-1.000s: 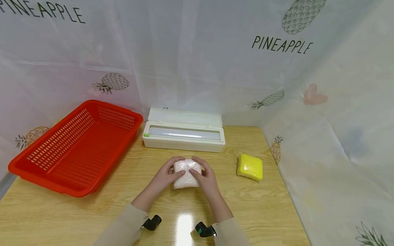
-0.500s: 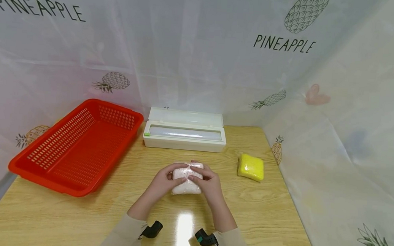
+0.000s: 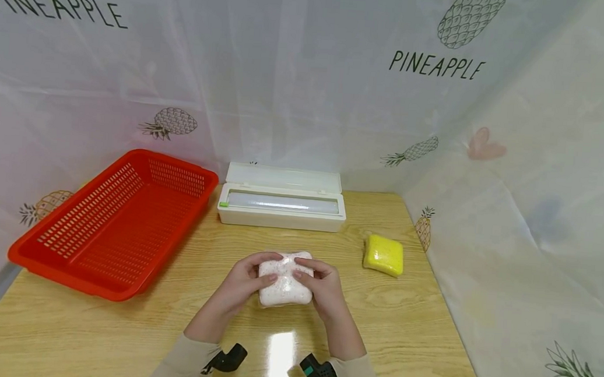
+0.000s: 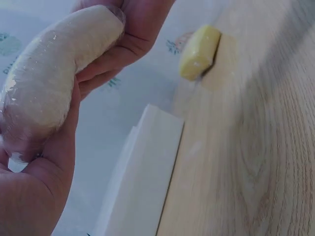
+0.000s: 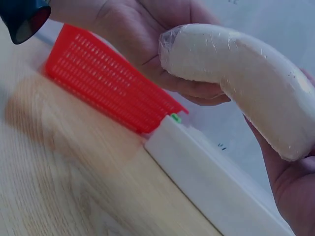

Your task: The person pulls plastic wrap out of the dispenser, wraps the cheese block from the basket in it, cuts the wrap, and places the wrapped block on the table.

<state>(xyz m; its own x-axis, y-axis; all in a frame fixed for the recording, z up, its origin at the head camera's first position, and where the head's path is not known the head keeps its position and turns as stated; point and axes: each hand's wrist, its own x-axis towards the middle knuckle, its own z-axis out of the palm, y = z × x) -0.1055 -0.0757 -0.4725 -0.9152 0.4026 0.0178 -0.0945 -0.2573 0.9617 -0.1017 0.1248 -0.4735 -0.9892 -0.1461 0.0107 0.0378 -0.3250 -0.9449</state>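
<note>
A soft-looking white block with small specks [image 3: 285, 292], covered in clear cling film, is held above the table in the head view. My left hand [image 3: 240, 283] grips its left side, thumb on the near face and fingers at the far edge. On the opposite side my right hand [image 3: 329, 289] holds it in the same way. Both wrist views show the white block [image 4: 47, 81] bent in the middle, with film bunched at its end [image 5: 168, 46]. Parts of the fingers are hidden behind it.
Behind the hands stands a white cling film dispenser [image 3: 281, 219] with its lid up and a roll inside. A red plastic basket [image 3: 173, 255] is at left. At right lies a film-wrapped yellow block [image 3: 384, 255]. A printed curtain [image 3: 299, 83] surrounds the wooden table [image 3: 418, 337].
Both hands have drawn the white block nearer the body. The thumbs and fingers have shifted outward over its face, and more of it shows. The other things stay put.
</note>
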